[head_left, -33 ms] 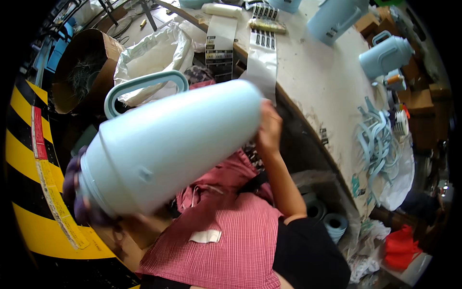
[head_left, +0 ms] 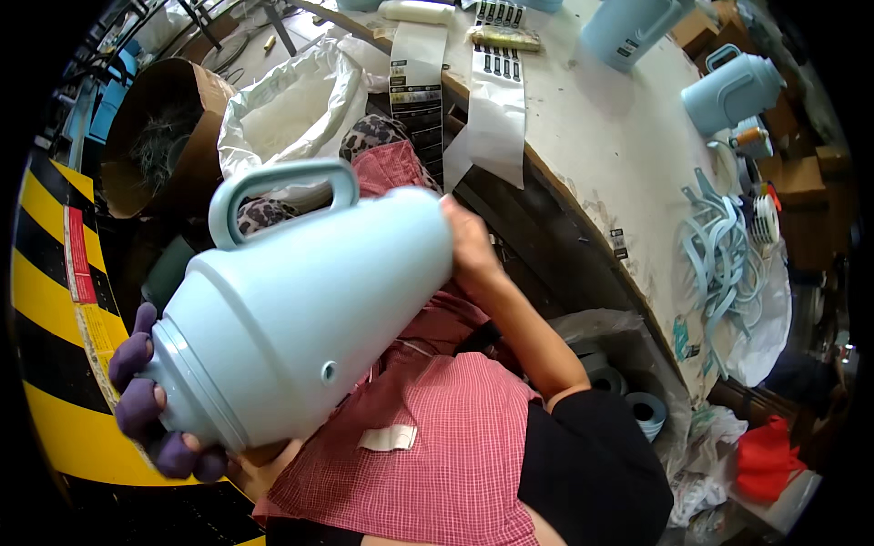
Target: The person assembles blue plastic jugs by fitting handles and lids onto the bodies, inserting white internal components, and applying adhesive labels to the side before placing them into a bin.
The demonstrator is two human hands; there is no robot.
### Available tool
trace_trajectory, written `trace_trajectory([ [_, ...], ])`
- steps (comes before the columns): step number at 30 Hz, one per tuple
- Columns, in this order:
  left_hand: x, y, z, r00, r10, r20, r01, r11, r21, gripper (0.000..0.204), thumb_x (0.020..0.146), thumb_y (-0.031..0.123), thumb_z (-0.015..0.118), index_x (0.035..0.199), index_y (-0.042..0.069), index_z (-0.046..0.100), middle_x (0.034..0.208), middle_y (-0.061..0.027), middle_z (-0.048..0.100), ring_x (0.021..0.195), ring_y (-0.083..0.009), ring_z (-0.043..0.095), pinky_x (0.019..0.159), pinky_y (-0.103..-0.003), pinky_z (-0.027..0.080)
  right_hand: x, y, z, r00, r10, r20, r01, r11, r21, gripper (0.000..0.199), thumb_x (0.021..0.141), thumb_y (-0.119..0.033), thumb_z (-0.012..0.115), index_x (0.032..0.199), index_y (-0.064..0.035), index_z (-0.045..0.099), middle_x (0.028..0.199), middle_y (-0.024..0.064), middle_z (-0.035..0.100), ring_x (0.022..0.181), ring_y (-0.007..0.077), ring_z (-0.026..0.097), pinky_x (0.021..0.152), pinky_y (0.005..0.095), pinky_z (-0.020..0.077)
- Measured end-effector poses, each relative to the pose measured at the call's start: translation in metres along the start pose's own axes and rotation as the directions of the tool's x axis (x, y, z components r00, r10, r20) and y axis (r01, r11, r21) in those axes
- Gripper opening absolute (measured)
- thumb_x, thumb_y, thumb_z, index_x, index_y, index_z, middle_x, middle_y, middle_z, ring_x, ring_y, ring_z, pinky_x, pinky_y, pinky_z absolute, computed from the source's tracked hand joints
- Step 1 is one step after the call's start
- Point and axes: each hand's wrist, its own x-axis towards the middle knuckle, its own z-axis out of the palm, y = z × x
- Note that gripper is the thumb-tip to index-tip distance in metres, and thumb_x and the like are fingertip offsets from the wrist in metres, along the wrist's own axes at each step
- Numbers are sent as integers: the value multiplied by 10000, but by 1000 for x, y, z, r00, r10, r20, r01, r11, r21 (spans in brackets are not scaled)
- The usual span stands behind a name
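A large pale blue plastic jug body (head_left: 309, 309) with a loop handle (head_left: 282, 177) lies on its side above my lap. My left hand (head_left: 150, 409), with purple covers on the fingers, grips its narrow ringed end at the lower left. My right hand (head_left: 469, 246) presses flat against the wide end at the upper right. A small round hole shows in the jug's side. A red checked apron (head_left: 437, 437) covers my lap beneath it.
A white workbench (head_left: 601, 136) runs along the right, with label strips (head_left: 496, 100) hanging over its edge. Two more pale blue jugs (head_left: 733, 86) and a pile of pale blue plastic strips (head_left: 724, 264) lie on it. A cardboard drum (head_left: 159, 127), a white bag (head_left: 291, 109) and yellow-black floor stripes (head_left: 55, 300) are on the left.
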Motion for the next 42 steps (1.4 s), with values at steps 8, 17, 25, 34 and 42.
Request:
trace_trajectory([
  [8, 47, -26, -24, 919, -307, 246, 364, 901, -236, 468, 990, 352, 374, 1354, 64, 422, 1355, -286, 504, 1206, -485, 575, 1019, -641, 513, -52, -30, -104, 937, -338, -87, 234, 794, -562, 271, 1058, -221, 567, 1178, -12, 692, 1227, 121, 664, 1077, 224, 637, 952, 327, 504],
  [17, 55, -9, 20, 521, -598, 609, 768, 640, -28, 1033, 882, 708, 495, 1558, -33, 245, 1598, -222, 353, 1431, -395, 401, 1154, -524, 361, -179, -152, -428, 833, -316, -455, -525, -189, -830, 445, 765, 52, 656, 1184, -84, 716, 1258, 73, 619, 1188, 348, 531, 1019, 415, 466],
  [25, 26, -11, 21, 606, -583, 541, 759, 626, -176, 915, 938, 703, 406, 1509, -10, 367, 1503, -241, 433, 1402, -380, 433, 1147, -539, 371, -172, -161, -436, 912, -138, -385, -407, -396, -823, 280, 807, -62, 728, 1083, -30, 694, 1260, 110, 616, 1230, 325, 523, 999, 417, 473],
  [34, 23, 19, 19, 785, -565, 254, 573, 818, 49, 884, 948, 652, 364, 1532, -7, 283, 1451, -254, 489, 1321, -426, 505, 1088, -571, 426, -77, -167, -369, 303, -933, -194, -184, 142, -973, 641, 1067, -198, 535, 1589, 14, 228, 967, 117, 624, 804, 240, 612, 747, 350, 489],
  [42, 0, 61, 13, 875, -298, 380, 361, 926, -105, 983, 750, 682, 785, 1446, 153, 336, 1255, -202, 568, 1169, -445, 581, 1038, -631, 445, 63, -144, -146, 257, -966, 30, 502, 106, -858, 615, 1070, -131, 507, 1584, 11, 200, 1235, 213, 524, 1080, 289, 548, 982, 384, 453],
])
